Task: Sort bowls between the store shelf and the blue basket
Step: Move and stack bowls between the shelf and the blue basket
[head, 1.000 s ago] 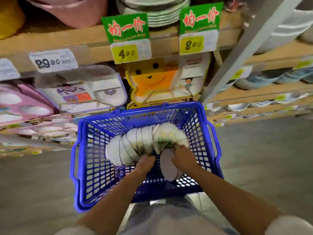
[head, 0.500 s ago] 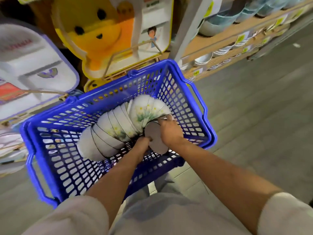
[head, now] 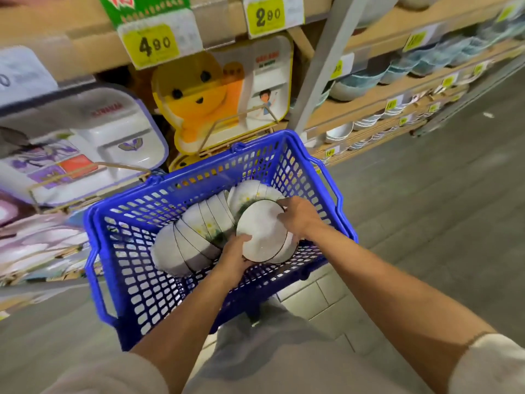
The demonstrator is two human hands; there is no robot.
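Blue basket point(head: 127, 251) holds a row of nested white bowls point(head: 193, 237) lying on their sides, curving L to R. Both hands are inside. L hand point(head: 234, 257) grips the lower rim of the front bowl point(head: 262, 231), and R hand point(head: 298, 216) grips its upper-right rim. Basket's far edge is near the store shelf point(head: 369, 95); open floor point(head: 426, 209) to R.

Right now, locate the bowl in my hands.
Head view, centre: bowl in the blue basket, right of the stacked bowls, held by left hand and right hand.

Cream short slvs point(head: 488, 365), grey trousers point(head: 255, 354)
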